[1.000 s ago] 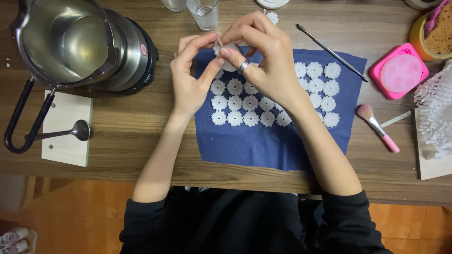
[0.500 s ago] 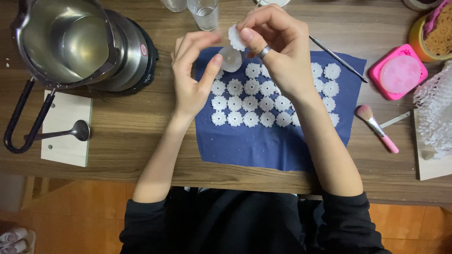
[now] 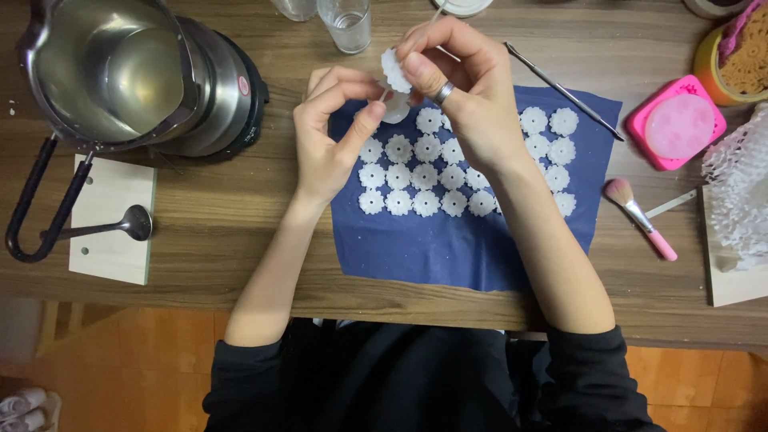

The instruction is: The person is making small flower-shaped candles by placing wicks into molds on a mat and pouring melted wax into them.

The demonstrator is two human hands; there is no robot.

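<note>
My right hand [image 3: 464, 88], with a ring on one finger, pinches a small white flower-shaped piece [image 3: 394, 70] above the top edge of a blue cloth [image 3: 448, 240]. My left hand [image 3: 332, 132] is curled beside it and holds a small clear round mould [image 3: 395, 110] between thumb and fingers. Several white flower-shaped pieces [image 3: 416, 176] lie in rows on the cloth below both hands.
A steel pot on a black heater [image 3: 136, 72] stands at the left, with a ladle [image 3: 120, 226] on a white board. Glasses [image 3: 346, 22] stand at the back. A thin metal tool [image 3: 564, 92], pink mould [image 3: 678, 128], pink brush [image 3: 640, 218] and white lace [image 3: 740, 192] lie right.
My hands have drawn apart: the right lifted the white flower piece up out of the mould, which stays in the left hand.
</note>
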